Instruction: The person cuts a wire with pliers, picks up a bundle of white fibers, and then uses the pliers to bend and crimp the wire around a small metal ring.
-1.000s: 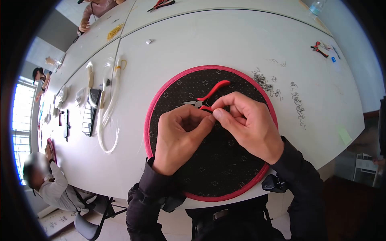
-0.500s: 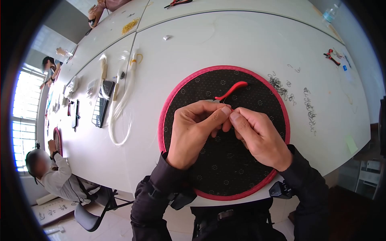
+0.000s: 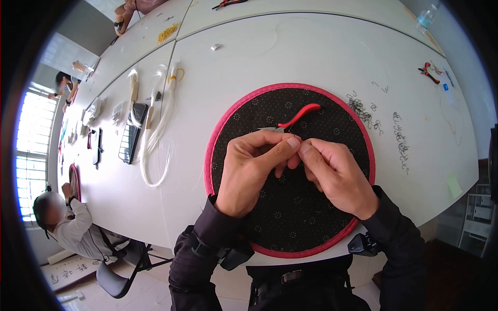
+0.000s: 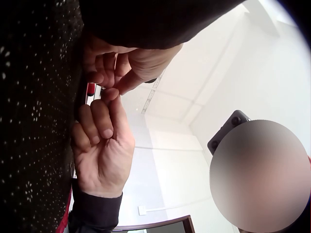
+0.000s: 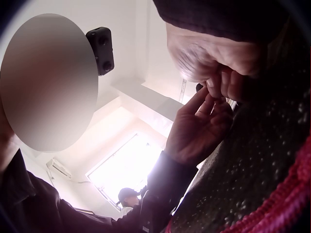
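Observation:
Both hands meet fingertip to fingertip over a round black mat with a red rim. My left hand pinches with thumb against a curled forefinger. My right hand does likewise just beside it. Whatever lies between the fingertips is tiny and mostly covered; I cannot tell what it is. In the left wrist view the right hand has its other fingers folded in toward the palm. Pliers with a red handle lie on the mat behind the fingers, their other handle hidden.
Small dark curved hooks lie heaped right of the mat, with a row of hooks beyond. Left are hanks of clear line and a phone. Another pair of red pliers lies far right. A person sits at left.
The head view has shifted, so the table appears farther right. The left thumb has lifted upward and the right forefinger has lowered beside it. Over the last half second the hands have hardly moved.

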Action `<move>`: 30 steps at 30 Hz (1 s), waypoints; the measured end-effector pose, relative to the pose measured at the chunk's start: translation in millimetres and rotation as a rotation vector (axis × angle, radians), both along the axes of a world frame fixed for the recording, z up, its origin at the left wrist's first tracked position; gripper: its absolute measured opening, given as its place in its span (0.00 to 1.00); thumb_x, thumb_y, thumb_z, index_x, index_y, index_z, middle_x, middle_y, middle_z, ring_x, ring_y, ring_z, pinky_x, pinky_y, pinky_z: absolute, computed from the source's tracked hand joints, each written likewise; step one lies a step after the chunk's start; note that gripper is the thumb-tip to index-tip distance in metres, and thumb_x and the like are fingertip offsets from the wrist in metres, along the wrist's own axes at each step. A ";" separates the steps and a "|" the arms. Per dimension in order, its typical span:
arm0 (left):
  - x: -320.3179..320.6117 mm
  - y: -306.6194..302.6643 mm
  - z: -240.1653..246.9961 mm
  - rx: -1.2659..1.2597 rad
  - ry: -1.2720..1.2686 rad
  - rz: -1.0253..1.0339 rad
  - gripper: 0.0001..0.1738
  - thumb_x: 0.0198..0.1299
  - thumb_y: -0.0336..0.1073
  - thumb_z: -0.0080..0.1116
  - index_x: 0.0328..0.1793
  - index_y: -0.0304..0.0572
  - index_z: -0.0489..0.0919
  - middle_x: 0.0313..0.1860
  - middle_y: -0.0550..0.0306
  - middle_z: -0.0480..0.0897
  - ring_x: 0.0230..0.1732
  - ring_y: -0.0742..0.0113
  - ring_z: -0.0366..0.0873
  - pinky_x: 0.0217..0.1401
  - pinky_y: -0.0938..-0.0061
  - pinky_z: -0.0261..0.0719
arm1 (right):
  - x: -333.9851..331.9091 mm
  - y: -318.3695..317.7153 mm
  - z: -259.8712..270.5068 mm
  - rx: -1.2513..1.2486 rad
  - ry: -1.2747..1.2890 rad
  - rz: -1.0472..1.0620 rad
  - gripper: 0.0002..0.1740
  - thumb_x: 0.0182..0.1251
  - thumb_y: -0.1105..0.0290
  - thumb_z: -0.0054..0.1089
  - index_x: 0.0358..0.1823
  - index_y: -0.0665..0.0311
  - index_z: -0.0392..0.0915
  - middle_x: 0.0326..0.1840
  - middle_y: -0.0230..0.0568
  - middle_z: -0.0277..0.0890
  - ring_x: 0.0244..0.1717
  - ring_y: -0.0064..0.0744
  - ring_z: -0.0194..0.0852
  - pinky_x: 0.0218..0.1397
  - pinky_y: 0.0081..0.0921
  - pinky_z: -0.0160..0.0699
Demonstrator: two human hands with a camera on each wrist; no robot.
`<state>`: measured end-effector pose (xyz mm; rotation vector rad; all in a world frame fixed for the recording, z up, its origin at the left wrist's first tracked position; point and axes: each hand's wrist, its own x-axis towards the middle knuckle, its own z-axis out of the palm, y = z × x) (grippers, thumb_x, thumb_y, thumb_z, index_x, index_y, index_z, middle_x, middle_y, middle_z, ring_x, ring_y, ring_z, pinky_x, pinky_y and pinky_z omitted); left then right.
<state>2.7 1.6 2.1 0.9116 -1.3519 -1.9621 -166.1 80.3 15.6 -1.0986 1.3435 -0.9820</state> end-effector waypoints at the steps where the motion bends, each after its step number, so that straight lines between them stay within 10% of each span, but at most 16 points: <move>1: 0.5 -0.2 0.1 -0.001 -0.018 -0.010 0.09 0.71 0.35 0.62 0.48 0.35 0.86 0.34 0.60 0.84 0.34 0.77 0.79 0.35 0.79 0.73 | -0.6 -0.3 -2.1 -0.021 0.015 0.011 0.20 0.84 0.60 0.47 0.42 0.70 0.79 0.22 0.26 0.66 0.22 0.13 0.57 0.25 0.21 0.59; 10: -1.2 0.3 -0.8 -0.221 -0.116 0.024 0.11 0.74 0.36 0.60 0.49 0.33 0.81 0.37 0.64 0.81 0.35 0.79 0.75 0.39 0.80 0.72 | -8.0 -2.9 3.8 -0.372 0.362 -0.173 0.09 0.74 0.70 0.60 0.47 0.70 0.79 0.36 0.41 0.80 0.34 0.29 0.80 0.41 0.25 0.79; 20: -4.7 4.5 -5.0 -0.591 -0.215 -0.061 0.05 0.68 0.28 0.63 0.45 0.33 0.82 0.35 0.56 0.78 0.34 0.71 0.72 0.37 0.72 0.70 | -17.0 -3.4 8.7 -0.420 0.406 -0.048 0.06 0.72 0.76 0.62 0.47 0.68 0.80 0.38 0.36 0.79 0.38 0.25 0.77 0.45 0.24 0.76; 26: -6.8 7.9 4.8 -0.122 0.049 -0.133 0.16 0.74 0.32 0.58 0.62 0.31 0.75 0.47 0.56 0.84 0.51 0.71 0.82 0.58 0.72 0.80 | -16.2 -4.3 1.0 -0.478 0.377 -0.107 0.05 0.74 0.74 0.61 0.45 0.68 0.79 0.39 0.39 0.80 0.37 0.29 0.80 0.42 0.26 0.78; 30: -2.8 5.0 7.1 0.045 0.096 -0.222 0.17 0.75 0.33 0.57 0.64 0.30 0.73 0.46 0.55 0.84 0.46 0.68 0.85 0.56 0.71 0.82 | -16.5 -4.6 -0.2 -0.476 0.348 -0.126 0.06 0.75 0.73 0.61 0.46 0.68 0.80 0.40 0.40 0.81 0.40 0.29 0.80 0.45 0.25 0.77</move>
